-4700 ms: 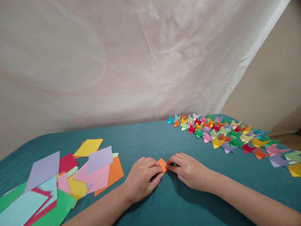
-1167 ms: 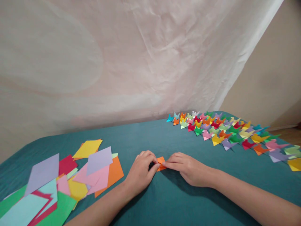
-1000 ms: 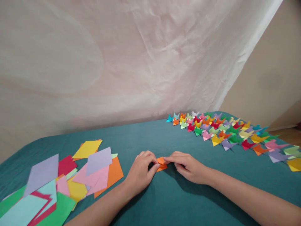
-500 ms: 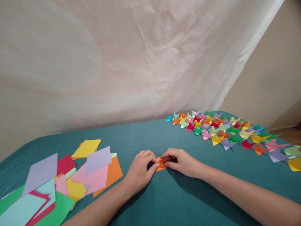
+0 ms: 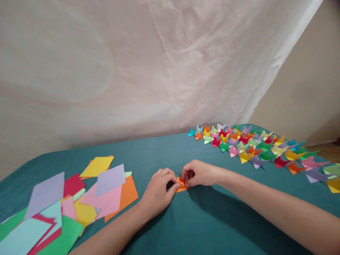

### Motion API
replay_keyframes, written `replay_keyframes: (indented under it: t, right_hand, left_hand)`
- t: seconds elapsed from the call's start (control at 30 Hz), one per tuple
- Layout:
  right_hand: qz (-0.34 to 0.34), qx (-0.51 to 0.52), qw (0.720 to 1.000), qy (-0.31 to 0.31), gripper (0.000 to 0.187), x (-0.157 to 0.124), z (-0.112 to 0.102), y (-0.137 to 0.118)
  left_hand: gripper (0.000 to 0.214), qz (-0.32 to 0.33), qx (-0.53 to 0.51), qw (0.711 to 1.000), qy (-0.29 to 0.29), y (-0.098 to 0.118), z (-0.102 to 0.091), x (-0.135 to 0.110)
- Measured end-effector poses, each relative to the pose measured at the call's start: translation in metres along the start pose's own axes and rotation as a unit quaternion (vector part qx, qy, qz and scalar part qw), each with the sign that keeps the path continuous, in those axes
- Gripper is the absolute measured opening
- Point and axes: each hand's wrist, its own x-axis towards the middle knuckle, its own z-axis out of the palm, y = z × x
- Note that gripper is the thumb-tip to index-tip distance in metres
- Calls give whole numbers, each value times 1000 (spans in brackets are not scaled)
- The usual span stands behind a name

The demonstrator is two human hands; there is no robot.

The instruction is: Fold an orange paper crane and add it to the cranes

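A small folded piece of orange paper (image 5: 182, 185) lies on the teal tablecloth (image 5: 170, 223) between my two hands. My left hand (image 5: 162, 187) pinches its left edge, with thumb and fingers closed on it. At its right side, my right hand (image 5: 198, 173) has the thumb and fingertips pressed on the paper, the other fingers curled in. The fingers cover both ends of the paper, so its full shape is hidden.
Loose coloured paper sheets (image 5: 110, 179) overlap in a pile at the left. Rows of small folded paper birds (image 5: 247, 156) in many colours stand at the right and back. A pale hanging cloth (image 5: 159, 71) rises behind the table.
My right hand has shifted slightly up and away from me, its fingers now more curled over the orange paper's right side. The left hand stays in place.
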Motion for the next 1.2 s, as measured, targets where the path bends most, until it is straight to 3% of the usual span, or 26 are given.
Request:
replay_keyframes:
  t: [0.27, 0.4, 0.5, 0.67, 1.07, 1.2]
  right_hand:
    - [-21, 1, 1000, 2, 18, -4, 3, 3]
    - [-82, -41, 995, 39, 18, -12, 8, 6]
    - [-145, -116, 980, 77, 20, -20, 13, 9]
    - [-187, -180, 960, 108, 22, -32, 19, 12]
    - [-295, -331, 892, 93, 42, -59, 23, 16]
    - [-293, -374, 875, 90, 42, -60, 24, 18]
  left_hand:
    - [9, -4, -7, 1000, 2, 3, 0, 1]
    - [9, -4, -14, 1000, 5, 2, 1, 2]
    - [9, -10, -12, 1000, 4, 2, 1, 3]
    - [9, -16, -3, 1000, 4, 4, 1, 3]
    - [9, -7, 1, 1000, 7, 6, -1, 3]
    - [9, -4, 5, 1000, 12, 5, 0, 2]
